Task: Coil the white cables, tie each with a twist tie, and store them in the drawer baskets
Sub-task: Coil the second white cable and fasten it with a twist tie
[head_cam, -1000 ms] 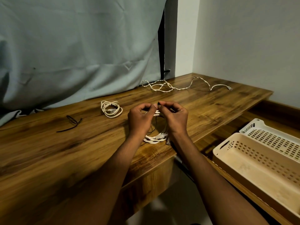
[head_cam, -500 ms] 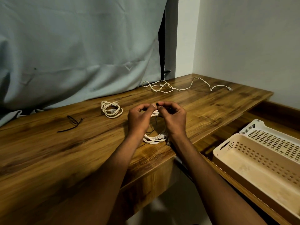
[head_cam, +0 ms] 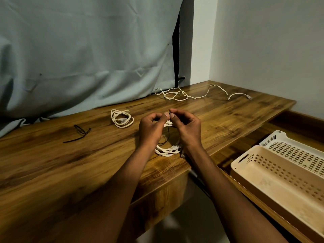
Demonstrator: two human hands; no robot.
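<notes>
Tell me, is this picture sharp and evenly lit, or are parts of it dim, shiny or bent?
Head view: dim, warm light. A glossy sheen lies on the wooden desk near its front edge. The wide lens bows the edges and stretches the forearms. The left hand and right hand on the coiled cable look fairly sharp; the floor below is blurred. The twist tie pinched between them is too thin to see well.

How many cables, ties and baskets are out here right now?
White cables: 3, the coil under the hands, the tied coil, the loose cable
Black twist ties: 2 that are plain to see, the one pinched by both hands, the spare on the desk
Baskets: 2, cream, white
Total: 7
</notes>
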